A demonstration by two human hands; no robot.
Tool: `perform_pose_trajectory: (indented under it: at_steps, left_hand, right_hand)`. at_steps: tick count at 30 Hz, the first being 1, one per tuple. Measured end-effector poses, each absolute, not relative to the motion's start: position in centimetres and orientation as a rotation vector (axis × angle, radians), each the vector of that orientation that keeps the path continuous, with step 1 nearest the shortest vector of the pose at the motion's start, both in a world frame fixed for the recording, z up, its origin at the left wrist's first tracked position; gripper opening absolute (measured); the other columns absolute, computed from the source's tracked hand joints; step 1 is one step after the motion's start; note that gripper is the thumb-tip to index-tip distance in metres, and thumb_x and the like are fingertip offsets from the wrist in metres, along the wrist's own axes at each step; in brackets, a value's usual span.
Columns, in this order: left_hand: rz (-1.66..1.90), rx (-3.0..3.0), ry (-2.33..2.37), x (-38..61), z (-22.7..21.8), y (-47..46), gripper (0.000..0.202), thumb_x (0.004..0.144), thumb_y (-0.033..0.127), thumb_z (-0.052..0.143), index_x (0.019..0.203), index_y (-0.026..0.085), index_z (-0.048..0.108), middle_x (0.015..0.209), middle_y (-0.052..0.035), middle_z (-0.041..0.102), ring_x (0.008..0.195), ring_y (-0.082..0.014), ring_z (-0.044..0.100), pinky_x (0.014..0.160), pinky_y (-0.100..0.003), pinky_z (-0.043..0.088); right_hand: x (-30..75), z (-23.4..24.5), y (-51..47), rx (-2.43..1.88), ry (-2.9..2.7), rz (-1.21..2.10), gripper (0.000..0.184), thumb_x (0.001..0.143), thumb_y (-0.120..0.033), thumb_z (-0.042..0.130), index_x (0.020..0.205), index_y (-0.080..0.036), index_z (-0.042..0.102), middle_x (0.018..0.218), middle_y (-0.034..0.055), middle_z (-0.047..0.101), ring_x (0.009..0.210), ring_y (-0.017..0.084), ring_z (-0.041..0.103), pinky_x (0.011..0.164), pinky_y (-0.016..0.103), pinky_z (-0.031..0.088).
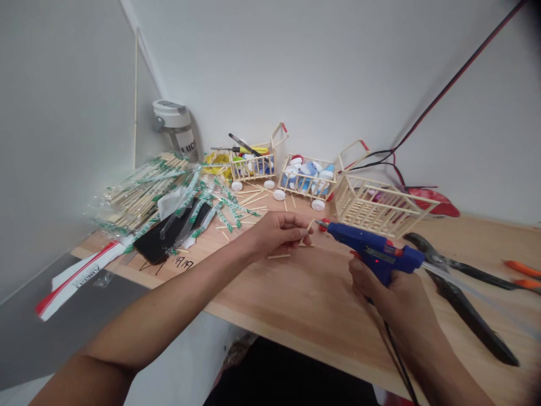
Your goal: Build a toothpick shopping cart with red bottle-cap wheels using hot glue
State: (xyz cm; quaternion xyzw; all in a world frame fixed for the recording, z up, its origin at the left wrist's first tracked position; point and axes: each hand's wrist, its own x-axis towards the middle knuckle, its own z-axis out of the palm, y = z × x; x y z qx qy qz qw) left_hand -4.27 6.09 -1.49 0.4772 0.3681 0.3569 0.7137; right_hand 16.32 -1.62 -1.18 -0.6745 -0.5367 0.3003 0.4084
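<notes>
The left hand [276,234] is held just above the counter [296,304], its fingers curled and closed in a pinch on a thin wooden stick [307,232], which is partly hidden at the tips. The right hand [391,293] is closed firmly around the grip of a blue glue gun [372,246]. The gun's nozzle is directed toward 9 o'clock and ends just beside the stick, and a black cord [399,361] is led away toward 6 o'clock.

Loose sticks [279,256] are found on the counter below the left hand. With directions taken from the gun, a stick cart [376,206] is seen at 12 o'clock, close behind it. A second cart [307,180], loaded with bottle caps, is located at 11 o'clock, and a third [252,167] stands farther off in the same direction, also holding caps. Black-handled shears [460,296] are laid at 3 o'clock. Packaged sticks [141,194] and a bottle [175,131] are noted at 10 o'clock, near the wall.
</notes>
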Motion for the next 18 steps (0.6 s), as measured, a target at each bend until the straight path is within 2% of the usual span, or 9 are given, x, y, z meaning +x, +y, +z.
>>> perform_pose_trajectory:
  at_steps: [7,12,18]
  left_hand:
    - [0.792,1.055,0.795,-4.3,-1.4,6.1,0.033,0.067,0.036,0.083,0.084,0.012,0.067,0.074,-0.003,0.068,0.054,-0.0045,0.05,0.051,-0.018,0.038]
    - [0.787,1.021,0.799,-4.3,-1.4,6.1,0.037,0.065,0.038,0.085,0.085,0.012,0.068,0.073,-0.0029,0.068,0.054,-0.0046,0.051,0.052,-0.018,0.039]
    - [0.771,1.009,0.802,-4.2,-1.5,6.1,0.041,0.061,0.041,0.087,0.084,0.012,0.068,0.074,-0.003,0.069,0.053,-0.0041,0.051,0.05,-0.017,0.039]
  right_hand:
    - [16.1,-0.8,-1.7,-1.703,-1.308,0.803,0.028,0.076,-0.047,0.065,0.079,-0.02,0.068,0.044,-0.0031,0.051,0.042,0.014,0.047,0.044,0.028,0.039]
    - [16.8,-1.4,-1.4,-1.601,-1.398,0.876,0.035,0.08,-0.05,0.063,0.061,-0.022,0.055,0.047,-0.0019,0.05,0.045,0.013,0.046,0.045,0.027,0.036]
    - [18.0,-2.7,-0.8,-1.633,-1.414,0.909,0.032,0.078,-0.051,0.066,0.07,-0.021,0.06,0.049,-0.0024,0.052,0.045,0.014,0.048,0.046,0.028,0.038]
